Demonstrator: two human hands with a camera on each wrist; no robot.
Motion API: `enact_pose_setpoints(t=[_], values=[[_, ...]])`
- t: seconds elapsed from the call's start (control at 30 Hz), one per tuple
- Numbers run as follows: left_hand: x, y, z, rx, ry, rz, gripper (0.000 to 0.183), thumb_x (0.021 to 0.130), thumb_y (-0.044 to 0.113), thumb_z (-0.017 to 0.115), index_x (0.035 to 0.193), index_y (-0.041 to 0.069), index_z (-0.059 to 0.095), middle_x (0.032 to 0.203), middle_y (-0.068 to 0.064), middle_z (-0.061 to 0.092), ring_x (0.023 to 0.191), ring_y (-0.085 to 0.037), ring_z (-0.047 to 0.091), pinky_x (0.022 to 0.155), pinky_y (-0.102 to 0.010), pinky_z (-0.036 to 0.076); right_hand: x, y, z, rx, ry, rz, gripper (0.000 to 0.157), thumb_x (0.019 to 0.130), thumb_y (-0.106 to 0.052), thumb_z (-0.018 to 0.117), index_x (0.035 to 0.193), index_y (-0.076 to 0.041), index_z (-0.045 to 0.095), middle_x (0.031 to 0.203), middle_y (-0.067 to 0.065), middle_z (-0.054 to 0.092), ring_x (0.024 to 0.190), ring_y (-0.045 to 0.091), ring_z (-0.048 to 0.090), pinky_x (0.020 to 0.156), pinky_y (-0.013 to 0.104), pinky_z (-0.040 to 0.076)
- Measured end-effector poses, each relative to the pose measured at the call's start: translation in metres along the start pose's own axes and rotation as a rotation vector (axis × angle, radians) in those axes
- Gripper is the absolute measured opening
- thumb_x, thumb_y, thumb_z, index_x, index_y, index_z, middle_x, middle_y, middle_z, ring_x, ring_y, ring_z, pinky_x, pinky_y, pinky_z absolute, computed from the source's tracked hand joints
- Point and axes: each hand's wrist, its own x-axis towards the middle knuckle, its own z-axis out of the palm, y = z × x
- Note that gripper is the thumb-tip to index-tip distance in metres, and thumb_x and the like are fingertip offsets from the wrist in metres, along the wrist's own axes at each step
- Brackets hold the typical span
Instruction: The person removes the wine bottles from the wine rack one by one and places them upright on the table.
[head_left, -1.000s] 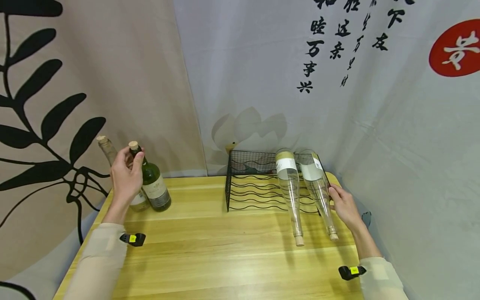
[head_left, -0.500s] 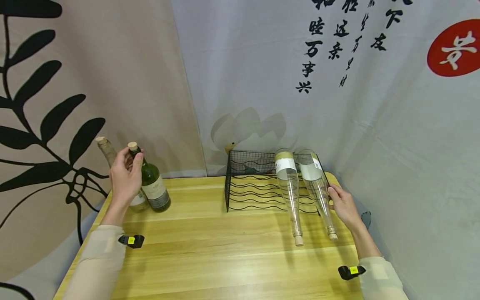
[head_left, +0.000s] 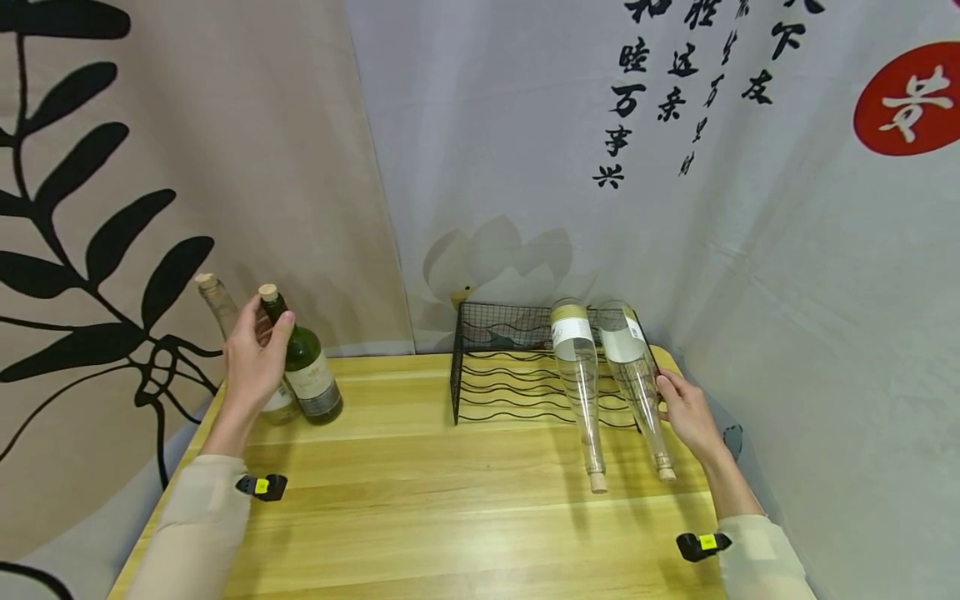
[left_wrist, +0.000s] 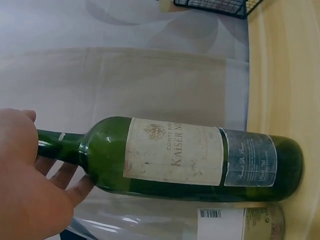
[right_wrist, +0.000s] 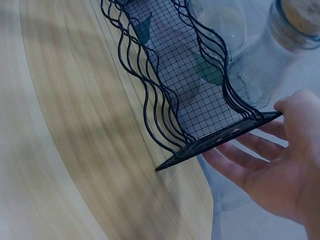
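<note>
On the left of the table, my left hand (head_left: 251,358) grips a green wine bottle (head_left: 309,371) by its neck. The corked bottle stands upright on its base, its cream and dark labels plain in the left wrist view. Behind my left hand a clear corked bottle (head_left: 215,300) stands close beside it, partly hidden. At the right, my right hand (head_left: 688,414) holds the side of a black wire wine rack (head_left: 510,383), thumb on the panel's edge and fingers behind it. Two clear corked bottles, one nearer the middle (head_left: 577,375) and one at the right end (head_left: 637,383), lie on its upper tier, necks toward me.
A yellow wooden table (head_left: 420,517) bears everything. Cloth hangings (head_left: 300,167) with printed leaves and writing rise close behind it and to the right. The rack stands near the table's back right corner.
The left thumb has shifted slightly to the right by the bottle's neck. The bottles, the rack and my right hand look the same.
</note>
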Motion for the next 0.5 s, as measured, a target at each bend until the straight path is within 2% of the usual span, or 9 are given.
enact_pose_setpoints(t=[0.07, 0.17, 0.3, 0.5], values=[[-0.001, -0.001, -0.001, -0.008, -0.024, 0.001, 0.071, 0.119, 0.050, 0.051, 0.181, 0.026, 0.027, 0.176, -0.022, 0.046, 0.160, -0.050, 0.049, 0.131, -0.069, 0.044, -0.001, 0.000, 0.000, -0.005, 0.000, 0.002, 0.071, 0.125, -0.048, 0.031, 0.178, -0.001, 0.028, 0.174, 0.035, 0.042, 0.155, 0.053, 0.050, 0.108, 0.049, 0.068], [-0.004, -0.001, -0.002, -0.023, -0.052, -0.006, 0.076, 0.119, 0.050, 0.050, 0.183, 0.030, 0.015, 0.182, -0.023, 0.036, 0.165, -0.053, 0.041, 0.134, -0.074, 0.037, -0.001, 0.000, 0.000, -0.009, 0.003, 0.002, 0.072, 0.124, -0.048, 0.032, 0.178, -0.001, 0.029, 0.173, 0.035, 0.042, 0.155, 0.054, 0.050, 0.107, 0.050, 0.068], [-0.009, 0.001, -0.003, -0.039, -0.075, -0.001, 0.080, 0.119, 0.051, 0.051, 0.184, 0.034, 0.008, 0.188, -0.019, 0.025, 0.170, -0.053, 0.032, 0.137, -0.076, 0.029, -0.001, 0.000, 0.000, -0.018, 0.006, 0.004, 0.072, 0.124, -0.049, 0.031, 0.178, -0.001, 0.029, 0.173, 0.036, 0.042, 0.155, 0.054, 0.050, 0.107, 0.051, 0.068], [-0.011, 0.003, -0.004, -0.038, -0.085, 0.028, 0.083, 0.118, 0.049, 0.055, 0.183, 0.036, 0.006, 0.191, -0.011, 0.015, 0.174, -0.047, 0.025, 0.141, -0.073, 0.025, -0.001, -0.001, 0.000, -0.021, 0.005, 0.003, 0.072, 0.125, -0.048, 0.031, 0.178, 0.000, 0.029, 0.173, 0.037, 0.042, 0.155, 0.055, 0.049, 0.106, 0.049, 0.069]])
